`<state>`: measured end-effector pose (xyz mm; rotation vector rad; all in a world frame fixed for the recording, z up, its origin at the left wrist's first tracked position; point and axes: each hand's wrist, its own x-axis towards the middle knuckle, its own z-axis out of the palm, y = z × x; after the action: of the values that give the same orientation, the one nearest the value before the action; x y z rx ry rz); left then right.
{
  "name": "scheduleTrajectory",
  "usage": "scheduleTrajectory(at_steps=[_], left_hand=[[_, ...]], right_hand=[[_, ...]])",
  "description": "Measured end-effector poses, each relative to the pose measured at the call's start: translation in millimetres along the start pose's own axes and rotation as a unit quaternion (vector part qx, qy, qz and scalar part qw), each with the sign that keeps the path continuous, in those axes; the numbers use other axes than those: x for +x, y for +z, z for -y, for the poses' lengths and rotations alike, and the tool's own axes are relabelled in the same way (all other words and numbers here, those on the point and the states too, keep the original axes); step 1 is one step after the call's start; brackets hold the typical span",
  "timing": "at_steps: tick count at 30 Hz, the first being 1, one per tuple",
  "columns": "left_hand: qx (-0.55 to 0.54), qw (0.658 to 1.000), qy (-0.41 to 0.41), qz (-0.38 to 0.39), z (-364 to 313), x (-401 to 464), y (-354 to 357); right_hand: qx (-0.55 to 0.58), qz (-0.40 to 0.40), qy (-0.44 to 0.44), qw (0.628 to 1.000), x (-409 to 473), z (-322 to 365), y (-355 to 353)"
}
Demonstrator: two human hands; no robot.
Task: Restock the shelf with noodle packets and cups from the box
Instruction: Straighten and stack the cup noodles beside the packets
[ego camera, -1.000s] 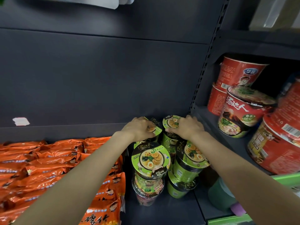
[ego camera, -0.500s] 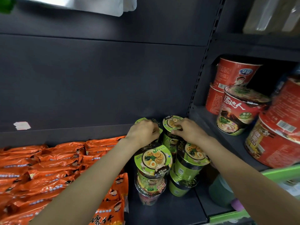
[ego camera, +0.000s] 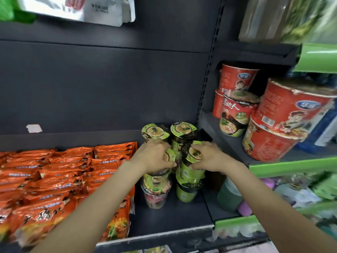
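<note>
Green noodle cups stand stacked in two columns on the dark shelf (ego camera: 164, 218). My left hand (ego camera: 155, 157) grips the top cup of the front left stack (ego camera: 170, 157) from above. My right hand (ego camera: 209, 157) grips the top cup of the front right stack (ego camera: 193, 161). Behind them stand two more green cups, the back left cup (ego camera: 155, 131) and the back right cup (ego camera: 183, 129), with their lids showing. Lower cups (ego camera: 156, 190) sit under my hands. The box is out of view.
Orange noodle packets (ego camera: 60, 172) fill the shelf to the left in rows. Big red noodle bowls (ego camera: 284, 121) crowd the neighbouring shelf on the right. A slotted upright post (ego camera: 204, 84) divides the two bays. Silver pouches (ego camera: 102, 10) hang above.
Both hands have drawn back from the rear cups to the front stacks and now hold the top cups there. The camera has tilted up, and the rear lids are uncovered.
</note>
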<state>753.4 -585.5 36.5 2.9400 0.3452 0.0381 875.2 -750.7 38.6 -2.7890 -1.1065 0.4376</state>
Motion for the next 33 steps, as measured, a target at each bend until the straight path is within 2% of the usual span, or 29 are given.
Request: scheduleTrajectory(at_steps=[3, 9, 12, 16, 23, 29, 33], left_hand=[[-0.004, 1.0, -0.014, -0.002, -4, -15, 8], [0.063, 0.998, -0.016, -0.01, -7, -29, 30], [0.135, 0.99, 0.002, -0.04, -9, -33, 44], [0.147, 0.986, 0.009, -0.08, -3, -31, 50], [0.112, 0.985, 0.002, -0.132, 8, -25, 56], [0.117, 0.983, 0.009, -0.145, 5, -26, 63], [0.107, 0.98, 0.02, -0.164, 7, -35, 68]], right_hand=[[-0.023, 0.008, -0.028, 0.999, -7, -5, 8], [-0.075, -0.125, -0.042, 0.988, -16, -15, 26], [-0.069, -0.157, -0.047, 0.984, -16, -16, 36], [-0.062, -0.186, -0.04, 0.98, -12, -12, 42], [-0.097, -0.218, -0.01, 0.971, -14, 2, 49], [-0.075, -0.148, -0.044, 0.985, -14, -7, 33], [-0.041, -0.183, -0.037, 0.982, -17, -6, 43]])
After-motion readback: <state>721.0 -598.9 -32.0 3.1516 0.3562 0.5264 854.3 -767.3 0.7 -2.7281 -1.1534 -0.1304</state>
